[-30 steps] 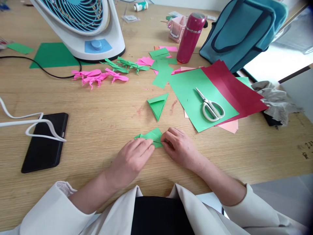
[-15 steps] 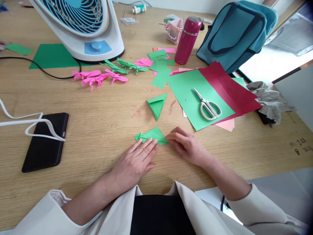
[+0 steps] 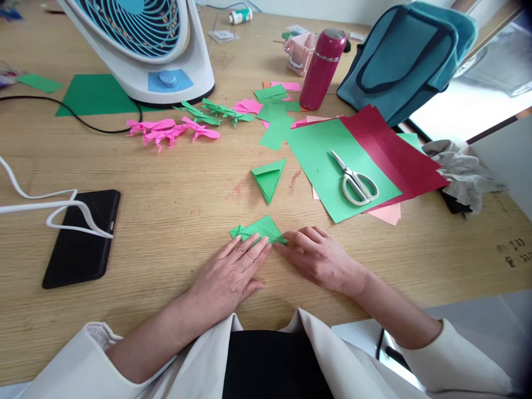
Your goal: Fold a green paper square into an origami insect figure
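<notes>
Green paper (image 3: 262, 226), folded flat and narrow, lies on the table (image 3: 166, 233) straight in front of the person. Its long axis runs left to right, the right end dipping slightly toward the body, while a blunt peak on the far edge points away.

Both hands are at it, so neither is clearly nearer; they differ in which part they reach. The left hand (image 3: 228, 274) comes from the near side, palm down, its fingers stretched out almost side by side and laid over the middle of the near edge; the thumb sits apart, off the paper on the table. The paper therefore lies beyond and under these fingertips. The right hand (image 3: 320, 257) comes in from the right end, fingers bent, with index finger and thumb at the narrow right tip. From that hand, the paper lies to the left, roughly along the line of the fingers. I cannot tell whether they pinch the tip or only touch it.

The small left end and the far edge are free of fingers. Beyond that edge, well apart, lies a triangle (image 3: 270, 185); scissors (image 3: 355, 185) rest on a sheet (image 3: 320, 149) farther right.
</notes>
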A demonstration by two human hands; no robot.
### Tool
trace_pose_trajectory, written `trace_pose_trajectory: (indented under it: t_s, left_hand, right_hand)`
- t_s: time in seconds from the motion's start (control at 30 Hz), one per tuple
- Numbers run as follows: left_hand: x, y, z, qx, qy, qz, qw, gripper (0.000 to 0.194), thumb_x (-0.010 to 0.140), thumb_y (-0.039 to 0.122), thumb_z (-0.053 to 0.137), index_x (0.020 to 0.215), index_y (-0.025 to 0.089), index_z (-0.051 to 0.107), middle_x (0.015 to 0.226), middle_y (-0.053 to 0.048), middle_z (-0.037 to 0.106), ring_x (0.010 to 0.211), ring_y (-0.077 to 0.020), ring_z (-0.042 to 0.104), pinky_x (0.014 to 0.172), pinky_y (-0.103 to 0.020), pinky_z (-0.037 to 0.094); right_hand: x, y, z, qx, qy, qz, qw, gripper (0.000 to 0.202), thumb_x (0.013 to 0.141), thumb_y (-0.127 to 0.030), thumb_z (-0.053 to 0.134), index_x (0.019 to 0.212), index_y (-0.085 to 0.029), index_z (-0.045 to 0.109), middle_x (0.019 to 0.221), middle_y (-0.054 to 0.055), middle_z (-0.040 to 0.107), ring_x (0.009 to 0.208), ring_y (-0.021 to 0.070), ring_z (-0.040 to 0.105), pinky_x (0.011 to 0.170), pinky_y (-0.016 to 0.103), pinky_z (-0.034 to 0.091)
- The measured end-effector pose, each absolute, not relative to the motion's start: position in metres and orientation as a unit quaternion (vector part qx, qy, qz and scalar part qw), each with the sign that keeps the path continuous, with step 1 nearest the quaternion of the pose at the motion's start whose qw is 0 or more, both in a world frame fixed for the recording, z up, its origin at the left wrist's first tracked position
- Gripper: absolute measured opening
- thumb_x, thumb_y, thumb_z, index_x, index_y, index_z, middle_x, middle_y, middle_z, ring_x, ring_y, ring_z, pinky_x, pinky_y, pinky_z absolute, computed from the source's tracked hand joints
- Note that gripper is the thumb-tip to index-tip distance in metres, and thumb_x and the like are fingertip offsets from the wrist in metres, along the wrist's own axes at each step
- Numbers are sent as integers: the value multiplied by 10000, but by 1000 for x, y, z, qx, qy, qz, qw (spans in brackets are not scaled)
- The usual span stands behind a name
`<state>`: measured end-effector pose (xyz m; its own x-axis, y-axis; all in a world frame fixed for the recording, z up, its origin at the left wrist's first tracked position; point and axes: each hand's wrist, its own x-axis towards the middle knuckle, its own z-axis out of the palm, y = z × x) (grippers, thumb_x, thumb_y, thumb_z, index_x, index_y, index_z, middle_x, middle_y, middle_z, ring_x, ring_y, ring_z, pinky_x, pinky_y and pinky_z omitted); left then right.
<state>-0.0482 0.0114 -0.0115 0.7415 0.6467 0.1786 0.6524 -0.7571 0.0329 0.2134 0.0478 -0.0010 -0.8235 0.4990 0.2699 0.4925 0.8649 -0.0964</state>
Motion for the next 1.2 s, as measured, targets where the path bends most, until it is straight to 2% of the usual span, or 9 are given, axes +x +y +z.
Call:
trace_pose_trajectory:
  t_s: [0.17,0.33,0.47,0.63,0.77,0.9,1.03,1.13,1.2]
  left_hand:
    - [-42,7,-16,-919,-384,-86,6,606,1022,528,409,1478,135,473,1550,-36,492,1424,-253,439,1185,-425,298]
    - [-41,-6,-16,-900,-431,-62,30,639,1004,575,405,1482,160,488,1570,-19,465,1442,-262,412,1176,-430,330]
    - [-45,-17,-9,-880,-470,-55,46,624,1015,558,378,1454,140,526,1536,-52,509,1409,-278,450,1150,-458,357]
    - [-47,-18,-5,-882,-466,-62,39,535,1046,467,360,1427,141,545,1514,-74,531,1385,-304,463,1137,-539,313]
    - [-48,-16,-6,-878,-471,-85,25,545,987,521,499,1381,154,588,1461,-86,587,1331,-313,494,1100,-508,348]
    - [-53,-7,-5,-871,-481,-91,42,541,948,479,596,1365,134,599,1309,-138,666,1175,-312,560,961,-457,420]
    - [-57,3,-4,-877,-468,-102,51,569,951,508,578,1323,80,617,1259,-170,672,1118,-314,561,908,-436,422]
    - [-55,8,-6,-879,-460,-112,50,572,971,506,545,1312,52,611,1273,-176,665,1134,-309,558,925,-433,414]
    - [-53,10,-6,-881,-456,-117,46,564,975,496,542,1308,46,608,1266,-179,666,1124,-304,566,917,-431,421]
  right_hand:
    - [214,47,-4,-265,-951,32,153,311,1004,-163,482,1281,-118,616,1158,149,644,928,241,530,771,387,461]
    - [216,45,-6,-276,-946,61,160,278,998,-158,492,1230,-93,631,1170,155,644,950,235,542,800,383,467]
    - [214,44,-6,-291,-937,80,174,248,997,-182,511,1192,-119,651,1144,147,653,948,228,558,820,385,472]
    - [213,41,-8,-304,-932,84,182,294,984,-159,504,1245,-135,638,1122,148,654,921,234,561,800,401,487]
    - [213,37,-11,-321,-923,93,192,394,961,-113,497,1345,-146,578,1147,152,637,961,254,557,816,424,499]
    - [205,23,-12,-335,-916,116,189,410,956,-84,486,1358,-125,556,1127,150,626,941,246,539,827,412,505]
    - [183,4,-13,-330,-912,158,186,426,951,-89,475,1369,-138,546,1122,142,631,914,236,533,821,410,504]
    - [169,-4,-10,-285,-920,173,205,339,973,-141,490,1287,-196,606,1132,108,652,934,223,547,820,385,501]
    - [167,-1,-4,-249,-925,198,209,304,983,-137,470,1233,-202,630,1068,89,667,934,211,563,848,373,506]
